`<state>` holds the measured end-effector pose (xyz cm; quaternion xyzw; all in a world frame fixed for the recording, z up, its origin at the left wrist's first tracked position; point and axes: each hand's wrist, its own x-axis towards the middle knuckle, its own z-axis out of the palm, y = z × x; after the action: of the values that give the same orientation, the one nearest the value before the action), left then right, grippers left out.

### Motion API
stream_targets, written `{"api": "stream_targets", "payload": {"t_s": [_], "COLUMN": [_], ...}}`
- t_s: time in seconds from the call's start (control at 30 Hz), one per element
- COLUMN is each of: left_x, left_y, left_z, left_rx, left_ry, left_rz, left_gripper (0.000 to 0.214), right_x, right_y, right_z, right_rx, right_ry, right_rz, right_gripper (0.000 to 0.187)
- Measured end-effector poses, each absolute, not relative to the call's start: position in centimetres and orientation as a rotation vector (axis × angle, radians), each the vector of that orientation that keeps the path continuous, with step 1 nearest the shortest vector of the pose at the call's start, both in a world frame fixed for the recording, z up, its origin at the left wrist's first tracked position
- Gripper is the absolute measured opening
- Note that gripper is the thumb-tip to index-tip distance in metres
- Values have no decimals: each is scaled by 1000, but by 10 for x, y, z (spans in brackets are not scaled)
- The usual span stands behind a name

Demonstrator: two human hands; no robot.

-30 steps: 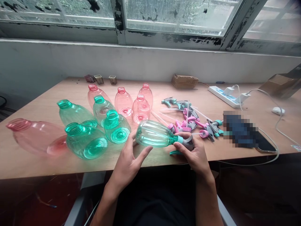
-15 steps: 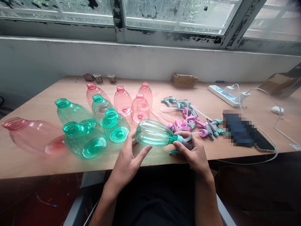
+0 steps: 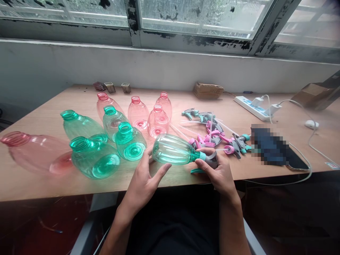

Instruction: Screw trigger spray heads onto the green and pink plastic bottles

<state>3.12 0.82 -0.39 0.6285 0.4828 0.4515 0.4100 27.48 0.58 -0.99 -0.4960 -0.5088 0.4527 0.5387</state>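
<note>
Green bottle (image 3: 172, 149): above counter (image 3: 53, 187), sprayer head (image 3: 211, 162) on its neck | right hand (image 3: 221, 173): wrapped round this head; left hand (image 3: 145, 180): half spread at base | seems nearly finished; nine headless bottles (image 3: 132, 142) remain left of or behind it, loose sprayers (image 3: 236, 147) rightward

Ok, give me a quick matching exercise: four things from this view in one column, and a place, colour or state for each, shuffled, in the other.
Things
1. Held bottle
2. Right hand
3. Left hand
4. Power strip

Descriptions
A. White, with plugs in it
B. Around the grey spray head
C. Green, held sideways, neck toward the right
D. At the base end of the held bottle, thumb spread

Pairs: 1-C, 2-B, 3-D, 4-A
</note>
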Motion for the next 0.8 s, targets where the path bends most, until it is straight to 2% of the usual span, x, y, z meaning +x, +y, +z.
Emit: {"api": "stream_targets", "payload": {"t_s": [0.37,0.57,0.8], "left_x": [32,32,33], "left_y": [9,9,9], "left_z": [-3,-2,-1], "left_rx": [1571,1569,1566], "left_ry": [1209,1205,1200], "left_rz": [1139,1134,1136], "left_gripper": [57,56,56], "right_x": [275,274,275], "right_y": [8,6,7], "right_z": [-10,-10,-9], "right_rx": [-1152,-1144,-1166], "right_ry": [-1263,-1212,-1248], "right_rz": [991,1069,1009], "right_gripper": [30,34,34]}}
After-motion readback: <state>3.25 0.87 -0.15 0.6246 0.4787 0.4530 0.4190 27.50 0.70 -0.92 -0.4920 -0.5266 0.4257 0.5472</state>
